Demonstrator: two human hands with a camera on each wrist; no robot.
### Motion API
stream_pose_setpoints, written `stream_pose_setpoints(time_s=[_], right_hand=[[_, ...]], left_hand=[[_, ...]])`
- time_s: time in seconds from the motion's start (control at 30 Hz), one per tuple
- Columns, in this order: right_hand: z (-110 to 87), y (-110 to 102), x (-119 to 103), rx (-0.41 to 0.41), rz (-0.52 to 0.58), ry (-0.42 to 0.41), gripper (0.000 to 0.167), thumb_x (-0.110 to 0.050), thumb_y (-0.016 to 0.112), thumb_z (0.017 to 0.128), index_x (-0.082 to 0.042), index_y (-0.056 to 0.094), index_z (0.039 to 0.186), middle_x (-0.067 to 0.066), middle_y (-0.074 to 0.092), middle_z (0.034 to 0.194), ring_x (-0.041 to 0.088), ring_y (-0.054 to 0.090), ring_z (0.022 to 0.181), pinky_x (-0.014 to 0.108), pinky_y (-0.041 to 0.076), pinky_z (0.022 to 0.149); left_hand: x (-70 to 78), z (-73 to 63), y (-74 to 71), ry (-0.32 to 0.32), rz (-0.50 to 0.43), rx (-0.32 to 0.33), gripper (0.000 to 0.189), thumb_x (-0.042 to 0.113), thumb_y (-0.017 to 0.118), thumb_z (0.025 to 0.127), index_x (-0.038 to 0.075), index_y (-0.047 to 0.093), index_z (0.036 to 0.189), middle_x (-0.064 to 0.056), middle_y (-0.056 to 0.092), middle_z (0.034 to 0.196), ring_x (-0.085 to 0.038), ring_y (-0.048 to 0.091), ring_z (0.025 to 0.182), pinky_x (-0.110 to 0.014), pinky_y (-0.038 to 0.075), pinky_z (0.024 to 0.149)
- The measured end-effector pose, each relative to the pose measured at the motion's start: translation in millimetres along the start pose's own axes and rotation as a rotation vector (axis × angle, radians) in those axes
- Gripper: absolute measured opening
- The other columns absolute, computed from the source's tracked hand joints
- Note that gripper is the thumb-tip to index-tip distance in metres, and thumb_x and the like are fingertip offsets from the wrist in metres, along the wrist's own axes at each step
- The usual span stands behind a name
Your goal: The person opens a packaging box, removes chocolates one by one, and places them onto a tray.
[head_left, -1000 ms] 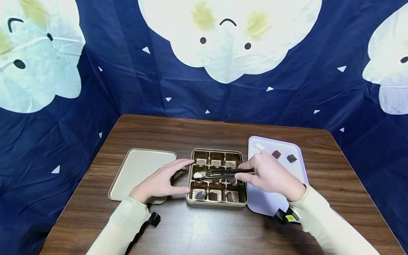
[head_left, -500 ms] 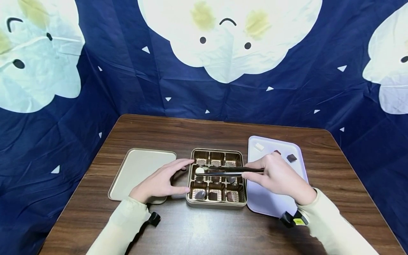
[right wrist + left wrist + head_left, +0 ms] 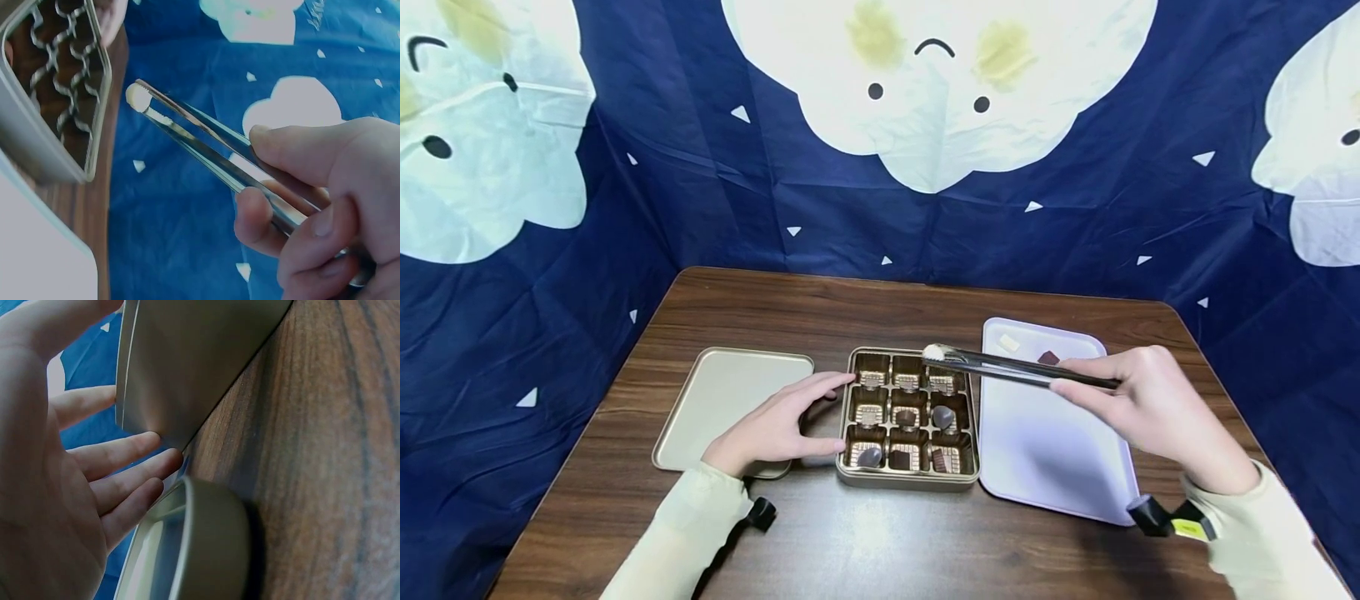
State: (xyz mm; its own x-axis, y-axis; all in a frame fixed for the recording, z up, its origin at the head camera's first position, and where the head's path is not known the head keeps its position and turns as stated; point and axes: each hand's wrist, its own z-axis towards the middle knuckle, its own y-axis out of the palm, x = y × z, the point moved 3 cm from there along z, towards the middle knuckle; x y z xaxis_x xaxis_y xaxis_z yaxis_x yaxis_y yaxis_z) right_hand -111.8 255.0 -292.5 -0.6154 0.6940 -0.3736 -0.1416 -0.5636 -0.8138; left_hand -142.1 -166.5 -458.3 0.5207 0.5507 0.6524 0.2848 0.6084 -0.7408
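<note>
My right hand (image 3: 1150,408) grips black tongs (image 3: 1007,371), whose tips pinch a small round white chocolate (image 3: 138,98). The tips hang above the back right of a gold tin (image 3: 910,481). Its brown-gold insert has three rows of compartments. Dark chocolates lie in the front row, including a smooth grey-brown one (image 3: 869,457). Two more dark pieces are in the middle row's centre and right compartments. My left hand (image 3: 775,425) has its fingers and thumb spread, tips touching the tin's left side. In the left wrist view, the fingers (image 3: 119,453) reach to the tin wall.
Right of the tin lies a lavender tray (image 3: 1060,475) with a white piece (image 3: 1009,342) and a dark red-brown piece (image 3: 1048,358) near its back. A gold lid (image 3: 730,408) lies left of the tin, partly under the left hand. A blue cloth hangs behind the table.
My right hand has moved right and drawn the tongs up from the middle row's left compartment, the white chocolate still in their tips. My left hand has stayed at the tin.
</note>
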Motion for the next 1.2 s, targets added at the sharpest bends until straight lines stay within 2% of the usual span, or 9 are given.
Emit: stream_pose_setpoints(time_s=[0.13, 0.27, 0.5, 0.6, 0.67, 0.9, 1.1, 1.2], right_hand=[[-13.4, -14.5, 17.2, 0.038, -0.065, 0.067, 0.021, -0.007, 0.093, 0.076, -0.013, 0.086, 0.095, -0.015, 0.067, 0.061, -0.012, 0.029, 0.038, 0.016, 0.027, 0.037], [-28.6, -20.1, 36.1, 0.06, -0.109, 0.107, 0.021, -0.007, 0.093, 0.075, -0.01, 0.086, 0.094, -0.016, 0.064, 0.057, -0.013, 0.024, 0.04, 0.017, 0.025, 0.038], [-54.3, -13.6, 65.9, 0.046, -0.137, 0.21, 0.02, -0.011, 0.092, 0.078, -0.004, 0.086, 0.096, -0.01, 0.069, 0.058, -0.01, 0.029, 0.042, 0.019, 0.026, 0.039], [-61.5, -5.9, 75.1, 0.039, -0.139, 0.221, 0.02, -0.011, 0.091, 0.078, -0.003, 0.085, 0.095, -0.007, 0.071, 0.06, -0.011, 0.029, 0.042, 0.019, 0.027, 0.039], [-64.7, -0.9, 78.5, 0.035, -0.137, 0.22, 0.019, -0.011, 0.091, 0.078, -0.003, 0.085, 0.095, -0.006, 0.072, 0.061, -0.011, 0.028, 0.041, 0.019, 0.027, 0.039], [-68.4, 7.3, 82.0, 0.012, -0.142, 0.215, 0.019, -0.012, 0.092, 0.078, -0.003, 0.085, 0.093, -0.013, 0.064, 0.053, -0.012, 0.021, 0.042, 0.02, 0.025, 0.039], [-69.4, 10.3, 80.5, 0.007, -0.139, 0.213, 0.019, -0.012, 0.092, 0.078, -0.004, 0.085, 0.093, -0.002, 0.075, 0.067, -0.012, 0.022, 0.043, 0.02, 0.026, 0.04], [-70.3, 11.0, 79.7, 0.004, -0.141, 0.216, 0.02, -0.013, 0.092, 0.077, -0.003, 0.085, 0.093, -0.002, 0.074, 0.066, -0.012, 0.021, 0.043, 0.02, 0.026, 0.04]], left_hand=[[-0.2, 0.4, -1.4, 0.012, 0.011, 0.001, 0.093, 0.052, 0.085, 0.085, 0.023, 0.042, 0.162, 0.007, 0.05, 0.157, -0.02, 0.059, 0.131, -0.052, 0.046, 0.113], [-0.4, 1.2, -2.8, 0.024, 0.018, 0.001, 0.093, 0.052, 0.084, 0.085, 0.021, 0.042, 0.162, 0.005, 0.05, 0.157, -0.02, 0.059, 0.131, -0.051, 0.046, 0.113], [-0.9, 1.4, -2.7, 0.024, 0.014, -0.001, 0.093, 0.051, 0.085, 0.086, 0.02, 0.042, 0.162, 0.005, 0.05, 0.157, -0.02, 0.059, 0.131, -0.052, 0.046, 0.112], [-1.2, 1.1, -2.2, 0.021, 0.012, -0.001, 0.093, 0.05, 0.085, 0.086, 0.02, 0.042, 0.162, 0.005, 0.05, 0.157, -0.02, 0.059, 0.131, -0.052, 0.046, 0.112], [-1.7, 0.9, -1.7, 0.019, 0.013, 0.0, 0.093, 0.051, 0.085, 0.086, 0.021, 0.042, 0.162, 0.005, 0.05, 0.157, -0.02, 0.059, 0.131, -0.051, 0.046, 0.112], [-2.5, 0.9, -0.9, 0.013, 0.017, -0.002, 0.093, 0.055, 0.083, 0.086, 0.024, 0.041, 0.163, 0.006, 0.05, 0.157, -0.019, 0.059, 0.131, -0.051, 0.046, 0.112], [-2.2, 1.2, -1.6, 0.017, 0.017, -0.003, 0.093, 0.055, 0.083, 0.086, 0.022, 0.041, 0.163, 0.006, 0.049, 0.157, -0.019, 0.059, 0.131, -0.051, 0.046, 0.113], [-2.3, 1.4, -1.1, 0.019, 0.017, -0.005, 0.093, 0.053, 0.084, 0.086, 0.021, 0.041, 0.163, 0.006, 0.049, 0.157, -0.019, 0.059, 0.132, -0.05, 0.046, 0.113]])
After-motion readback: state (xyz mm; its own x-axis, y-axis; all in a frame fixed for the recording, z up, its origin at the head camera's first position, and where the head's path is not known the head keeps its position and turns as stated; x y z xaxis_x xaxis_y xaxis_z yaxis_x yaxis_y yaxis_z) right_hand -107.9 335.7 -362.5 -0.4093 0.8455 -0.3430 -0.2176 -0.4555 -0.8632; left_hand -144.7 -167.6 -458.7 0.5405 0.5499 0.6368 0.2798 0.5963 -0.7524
